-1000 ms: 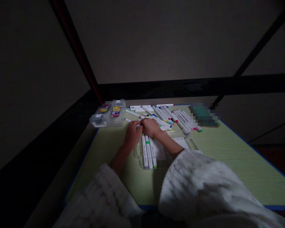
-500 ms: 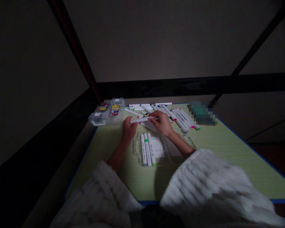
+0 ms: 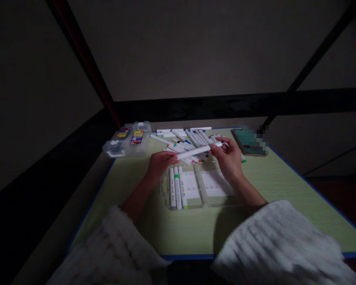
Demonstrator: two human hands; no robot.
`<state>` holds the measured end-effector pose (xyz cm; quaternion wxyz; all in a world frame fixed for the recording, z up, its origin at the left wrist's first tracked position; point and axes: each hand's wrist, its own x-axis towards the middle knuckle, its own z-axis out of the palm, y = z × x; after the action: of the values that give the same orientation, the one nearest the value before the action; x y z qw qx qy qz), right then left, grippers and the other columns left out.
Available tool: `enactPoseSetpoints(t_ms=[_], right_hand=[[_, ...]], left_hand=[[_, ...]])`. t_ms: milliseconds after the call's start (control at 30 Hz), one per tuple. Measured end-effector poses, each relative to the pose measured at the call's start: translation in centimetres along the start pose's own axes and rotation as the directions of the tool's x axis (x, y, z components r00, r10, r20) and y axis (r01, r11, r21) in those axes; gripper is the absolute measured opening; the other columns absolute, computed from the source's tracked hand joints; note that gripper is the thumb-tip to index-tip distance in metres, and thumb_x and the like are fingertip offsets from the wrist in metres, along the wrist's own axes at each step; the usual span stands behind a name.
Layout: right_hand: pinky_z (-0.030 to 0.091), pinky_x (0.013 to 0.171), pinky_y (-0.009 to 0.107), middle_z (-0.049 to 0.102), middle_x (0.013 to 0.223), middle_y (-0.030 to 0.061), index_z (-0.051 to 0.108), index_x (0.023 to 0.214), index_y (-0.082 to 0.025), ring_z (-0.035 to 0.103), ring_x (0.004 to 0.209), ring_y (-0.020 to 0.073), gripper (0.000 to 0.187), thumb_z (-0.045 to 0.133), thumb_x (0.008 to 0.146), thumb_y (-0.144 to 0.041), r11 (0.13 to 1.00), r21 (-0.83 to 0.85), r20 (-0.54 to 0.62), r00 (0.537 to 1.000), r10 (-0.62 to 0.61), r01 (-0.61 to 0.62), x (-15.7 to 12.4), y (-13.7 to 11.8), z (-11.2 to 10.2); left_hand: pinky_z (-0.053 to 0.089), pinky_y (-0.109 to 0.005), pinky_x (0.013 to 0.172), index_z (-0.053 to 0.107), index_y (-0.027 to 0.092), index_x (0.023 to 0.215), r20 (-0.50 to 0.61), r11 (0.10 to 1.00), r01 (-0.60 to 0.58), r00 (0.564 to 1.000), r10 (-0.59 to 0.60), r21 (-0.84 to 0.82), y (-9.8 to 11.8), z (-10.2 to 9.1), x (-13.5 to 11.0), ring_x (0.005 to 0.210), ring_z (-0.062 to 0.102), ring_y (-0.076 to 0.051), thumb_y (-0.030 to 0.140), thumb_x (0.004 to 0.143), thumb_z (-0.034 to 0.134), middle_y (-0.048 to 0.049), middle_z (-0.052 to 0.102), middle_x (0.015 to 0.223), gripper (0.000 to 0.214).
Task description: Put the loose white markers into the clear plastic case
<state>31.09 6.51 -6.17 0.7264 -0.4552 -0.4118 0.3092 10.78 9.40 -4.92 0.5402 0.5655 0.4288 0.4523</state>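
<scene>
Between my two hands a white marker (image 3: 195, 151) is held up at a slight slant, above the table. My left hand (image 3: 160, 167) pinches its left end; my right hand (image 3: 229, 159) has the other end in its fingers. Just below lies an open clear plastic case (image 3: 199, 202) with white paper inside both halves. Three white markers (image 3: 178, 189) stand side by side in its left half, one with a green band, another with a lime-green end. Loose white markers (image 3: 192, 136) with coloured ends are spread behind my hands, partly covered by them.
A closed-looking clear case (image 3: 115, 148) with yellow labels stands at the table's back left. At the back right lies a phone (image 3: 247, 144), partly blurred out. The pale green table (image 3: 190, 233) has a blue edge, and a wall rises behind it.
My right hand has moved right and turned, now gripping the marker's right end. The marker sits further right and shows more of its length. The view has shifted slightly.
</scene>
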Motion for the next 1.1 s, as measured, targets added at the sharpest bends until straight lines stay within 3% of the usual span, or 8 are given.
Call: enactPoseSetpoints(t_ms=[167, 367, 567, 667, 733, 833, 967, 1100], right_hand=[[0.044, 0.050, 0.018, 0.058, 0.061, -0.0083, 0.050, 0.088, -0.021, 0.053, 0.049, 0.0061, 0.034, 0.070, 0.061, -0.026, 0.981, 0.189, -0.071, 0.996, 0.057, -0.042, 0.0, -0.7, 0.1], [0.044, 0.047, 0.017, 0.056, 0.055, -0.0100, 0.046, 0.083, -0.020, 0.052, 0.045, 0.0058, 0.036, 0.070, 0.057, -0.027, 0.958, 0.224, -0.063, 0.979, 0.195, -0.176, -0.2, -0.4, 0.3], [0.045, 0.049, 0.020, 0.057, 0.060, -0.0080, 0.047, 0.086, -0.020, 0.053, 0.050, 0.0071, 0.039, 0.069, 0.056, -0.032, 0.948, 0.207, -0.019, 0.967, 0.252, -0.243, -0.4, -0.5, 0.8], [0.047, 0.054, 0.021, 0.056, 0.065, -0.0072, 0.049, 0.090, -0.020, 0.054, 0.056, 0.0078, 0.043, 0.070, 0.055, -0.031, 0.942, 0.192, 0.015, 0.961, 0.277, -0.274, -0.6, -0.8, 0.9], [0.047, 0.056, 0.022, 0.056, 0.069, -0.0065, 0.049, 0.094, -0.020, 0.054, 0.058, 0.0079, 0.046, 0.070, 0.054, -0.031, 0.935, 0.181, 0.041, 0.952, 0.304, -0.306, -0.7, -1.0, 1.0], [0.047, 0.057, 0.023, 0.057, 0.074, -0.0047, 0.049, 0.098, -0.019, 0.054, 0.059, 0.0081, 0.049, 0.070, 0.055, -0.031, 0.919, 0.151, 0.075, 0.931, 0.357, -0.364, -0.8, -1.3, 1.1], [0.048, 0.058, 0.026, 0.057, 0.078, -0.0018, 0.049, 0.101, -0.018, 0.054, 0.063, 0.0108, 0.046, 0.065, 0.062, -0.036, 0.931, 0.035, 0.139, 0.924, 0.356, -0.364, -1.0, -1.4, 1.4], [0.047, 0.061, 0.028, 0.056, 0.074, -0.0011, 0.048, 0.104, -0.017, 0.054, 0.065, 0.0131, 0.041, 0.056, 0.070, -0.039, 0.965, -0.115, 0.226, 0.940, 0.256, -0.235, -1.3, -1.1, 1.5]], left_hand=[[0.052, -0.028, 0.067, 0.066, 0.012, 0.077, 0.210, 0.991, 0.043, 0.978, -0.015, -0.131, -0.4, 0.2, -0.5, 0.066, 0.065, -0.016, 0.030, 0.053, 0.075, -0.0021, 0.068, 0.070, 0.032], [0.050, -0.022, 0.062, 0.066, 0.013, 0.078, 0.340, 0.965, 0.073, 0.940, 0.018, -0.251, 0.1, 0.5, -0.9, 0.063, 0.064, -0.012, 0.022, 0.050, 0.078, 0.0000, 0.067, 0.071, 0.032], [0.045, -0.018, 0.052, 0.062, 0.013, 0.086, 0.468, 0.971, 0.161, 0.882, -0.060, -0.178, 0.5, 1.0, -1.6, 0.058, 0.061, -0.011, 0.021, 0.050, 0.079, 0.0001, 0.066, 0.063, 0.041], [0.045, -0.018, 0.053, 0.059, 0.014, 0.087, 0.498, 0.979, 0.142, 0.866, -0.052, -0.144, 0.6, 1.5, -2.1, 0.058, 0.060, -0.011, 0.021, 0.049, 0.079, 0.0005, 0.065, 0.065, 0.043], [0.043, -0.017, 0.049, 0.059, 0.014, 0.088, 0.477, 0.991, 0.067, 0.879, -0.004, -0.115, 0.6, 2.0, -2.5, 0.056, 0.057, -0.009, 0.022, 0.051, 0.078, 0.0010, 0.062, 0.066, 0.042], [0.043, -0.017, 0.053, 0.061, 0.014, 0.086, 0.355, 0.972, -0.222, 0.904, 0.237, -0.083, 0.5, 2.5, -3.0, 0.065, 0.057, -0.009, 0.025, 0.056, 0.076, -0.0030, 0.060, 0.085, 0.035], [0.046, -0.022, 0.060, 0.061, 0.018, 0.099, 0.352, 0.837, -0.546, 0.788, 0.505, 0.021, 0.4, 2.7, -3.6, 0.080, 0.056, -0.014, 0.033, 0.069, 0.067, -0.0077, 0.055, 0.100, 0.034], [0.048, -0.026, 0.067, 0.058, 0.021, 0.108, 0.426, 0.663, -0.732, 0.656, 0.623, 0.159, 0.9, 2.2, -4.2, 0.093, 0.055, -0.019, 0.039, 0.074, 0.061, -0.0111, 0.054, 0.110, 0.039]])
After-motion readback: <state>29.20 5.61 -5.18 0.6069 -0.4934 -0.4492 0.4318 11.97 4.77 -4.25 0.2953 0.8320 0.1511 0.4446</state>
